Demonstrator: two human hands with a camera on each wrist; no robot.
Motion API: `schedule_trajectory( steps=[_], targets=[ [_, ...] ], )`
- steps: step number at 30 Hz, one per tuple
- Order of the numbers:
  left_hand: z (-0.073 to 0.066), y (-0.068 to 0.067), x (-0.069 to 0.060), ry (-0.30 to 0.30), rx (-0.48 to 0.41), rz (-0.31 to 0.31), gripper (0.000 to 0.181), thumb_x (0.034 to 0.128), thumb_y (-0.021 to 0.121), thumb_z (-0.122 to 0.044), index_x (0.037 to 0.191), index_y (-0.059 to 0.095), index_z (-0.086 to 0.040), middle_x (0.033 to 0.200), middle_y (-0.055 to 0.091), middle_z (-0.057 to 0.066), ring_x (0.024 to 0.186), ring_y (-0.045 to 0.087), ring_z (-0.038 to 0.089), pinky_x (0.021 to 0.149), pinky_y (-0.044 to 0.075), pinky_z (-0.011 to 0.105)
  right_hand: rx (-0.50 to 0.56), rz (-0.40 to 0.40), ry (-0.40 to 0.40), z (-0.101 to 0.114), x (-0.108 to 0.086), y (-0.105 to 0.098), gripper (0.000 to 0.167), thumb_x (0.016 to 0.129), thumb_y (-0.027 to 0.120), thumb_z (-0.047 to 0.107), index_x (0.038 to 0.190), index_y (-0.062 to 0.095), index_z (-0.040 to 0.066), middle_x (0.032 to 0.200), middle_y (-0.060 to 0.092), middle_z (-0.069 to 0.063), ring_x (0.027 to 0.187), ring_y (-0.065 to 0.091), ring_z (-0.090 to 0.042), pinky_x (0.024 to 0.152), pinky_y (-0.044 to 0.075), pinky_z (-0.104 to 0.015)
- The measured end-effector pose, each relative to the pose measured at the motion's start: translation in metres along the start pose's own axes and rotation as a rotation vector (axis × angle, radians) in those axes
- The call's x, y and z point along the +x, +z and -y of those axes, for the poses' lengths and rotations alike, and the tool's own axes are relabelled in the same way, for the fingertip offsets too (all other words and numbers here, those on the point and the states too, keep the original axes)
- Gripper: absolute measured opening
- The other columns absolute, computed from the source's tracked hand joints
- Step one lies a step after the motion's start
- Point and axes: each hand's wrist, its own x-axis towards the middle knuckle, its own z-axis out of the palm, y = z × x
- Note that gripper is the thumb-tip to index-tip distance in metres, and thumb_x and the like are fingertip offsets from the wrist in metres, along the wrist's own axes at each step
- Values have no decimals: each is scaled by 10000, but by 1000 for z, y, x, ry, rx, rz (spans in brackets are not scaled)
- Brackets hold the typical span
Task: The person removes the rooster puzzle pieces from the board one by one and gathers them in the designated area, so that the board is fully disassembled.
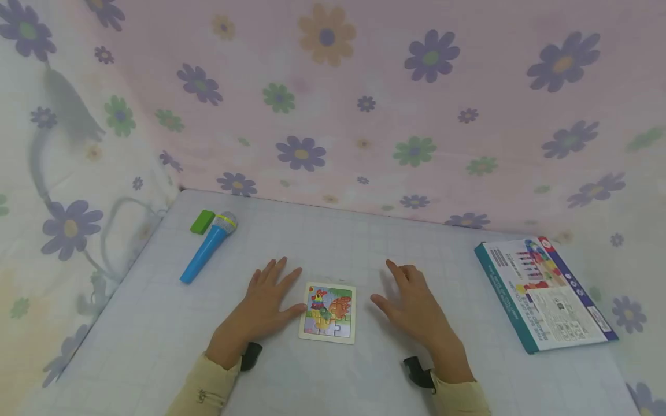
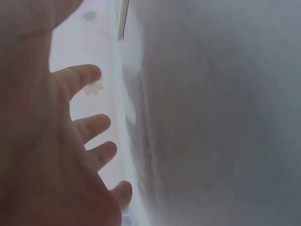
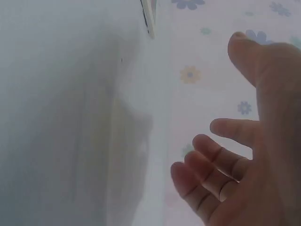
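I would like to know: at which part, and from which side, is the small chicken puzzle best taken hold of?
Probably by the pale frame of the puzzle, at its left and right edges, left hand and right hand each coming from its own side. It lies flat, picture up, so gripping the rim should avoid disturbing the pieces.

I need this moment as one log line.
left hand: spread at puzzle edge | right hand: empty, apart from puzzle | puzzle: on table
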Motion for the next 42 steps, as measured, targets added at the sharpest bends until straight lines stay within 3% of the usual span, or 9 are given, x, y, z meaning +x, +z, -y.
schedule_trajectory(
  steps=[5,13,21,29,36,42],
  targets=[
    [-5,2,1,5,-19,25,784,929,659,-561,1582,389,-220,1705,202,152,1588,126,407,1265,139,657,73,-71,-25,11,3,3,544,922,755,370,1373,622,98,1074,661,-31,896,609,-153,748,559,-340],
    [-13,3,0,-3,-24,35,786,908,697,-551,1564,419,-220,1696,228,152,1583,143,408,1265,118,661,169,-127,-101,25,11,11,301,909,783,194,1181,729,77,912,657,37,767,558,-66,649,517,-213],
    [-16,6,3,-6,-23,33,785,897,707,-559,1554,436,-226,1698,225,143,1587,131,398,1270,93,654,236,-29,-71,43,16,23,236,905,779,149,1132,735,103,896,638,64,767,545,-52,674,522,-196],
    [-16,7,2,9,-7,18,779,877,748,-517,1534,465,-209,1686,252,149,1579,156,400,1266,116,655,283,50,-130,65,19,37,237,914,773,186,1135,736,110,912,640,63,768,519,-67,674,494,-164],
    [-14,8,3,7,8,29,784,881,729,-561,1540,451,-240,1697,231,134,1589,138,387,1271,96,655,318,102,-128,80,27,45,222,948,731,203,1149,732,108,933,652,56,789,544,-66,697,510,-182],
    [-14,9,3,20,6,16,763,880,731,-561,1519,470,-236,1688,250,146,1581,160,401,1258,119,674,286,122,-124,85,33,56,200,960,718,228,1129,741,123,921,640,63,761,525,-53,669,487,-170]
  ],
)
